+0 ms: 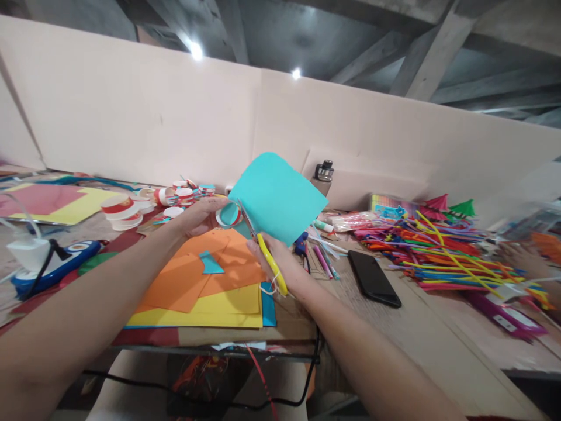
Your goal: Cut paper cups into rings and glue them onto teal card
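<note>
My left hand (202, 216) is closed on a short white paper-cup ring (218, 217), with the teal sheet (280, 193) at its far side. Teal shows through the ring's round opening. In my right hand (284, 260) are scissors with yellow handles (272, 264), their blades pointing up and left at the sheet beside the ring. The sheet stands raised above the table, its upper edge curved. Under my hands lie orange sheets (175, 286) on yellow paper (228, 313), with a small teal scrap (211, 262) on top.
Several red-and-white cup pieces (118, 209) stand at the left, near a blue power strip (79, 257) with a white plug. To the right lie a black phone (374, 278), markers (323, 261), many coloured pipe cleaners (442, 257) and a purple power strip (504, 316). A pale partition (175, 117) stands behind.
</note>
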Demonstrator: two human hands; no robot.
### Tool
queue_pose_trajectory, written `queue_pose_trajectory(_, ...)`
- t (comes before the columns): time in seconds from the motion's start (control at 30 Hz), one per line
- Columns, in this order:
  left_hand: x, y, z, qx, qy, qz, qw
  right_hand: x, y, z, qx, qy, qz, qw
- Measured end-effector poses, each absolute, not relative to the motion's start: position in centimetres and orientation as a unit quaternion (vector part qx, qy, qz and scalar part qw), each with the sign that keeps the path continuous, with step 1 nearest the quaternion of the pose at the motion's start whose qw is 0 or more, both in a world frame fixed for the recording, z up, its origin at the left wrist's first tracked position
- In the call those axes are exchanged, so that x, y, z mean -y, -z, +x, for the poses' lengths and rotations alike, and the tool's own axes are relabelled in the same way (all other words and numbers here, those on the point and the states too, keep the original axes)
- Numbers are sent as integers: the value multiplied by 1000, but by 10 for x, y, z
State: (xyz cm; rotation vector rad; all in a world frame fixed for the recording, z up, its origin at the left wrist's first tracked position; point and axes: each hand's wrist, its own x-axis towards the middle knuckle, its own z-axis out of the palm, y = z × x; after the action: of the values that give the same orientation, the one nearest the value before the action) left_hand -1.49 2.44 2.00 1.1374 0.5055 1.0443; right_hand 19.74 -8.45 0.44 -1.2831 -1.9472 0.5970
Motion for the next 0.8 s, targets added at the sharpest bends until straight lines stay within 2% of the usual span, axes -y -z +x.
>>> queue_pose_trajectory(0.5, -23, -21, -14, -218, -420, 574, 668, 87, -5, 196, 742, -247, -506, 362)
queue_pose_trajectory(0.8, -27, -17, -18, -220, -410, 585, 664, 85, -3, 196, 755, -215, -498, 369)
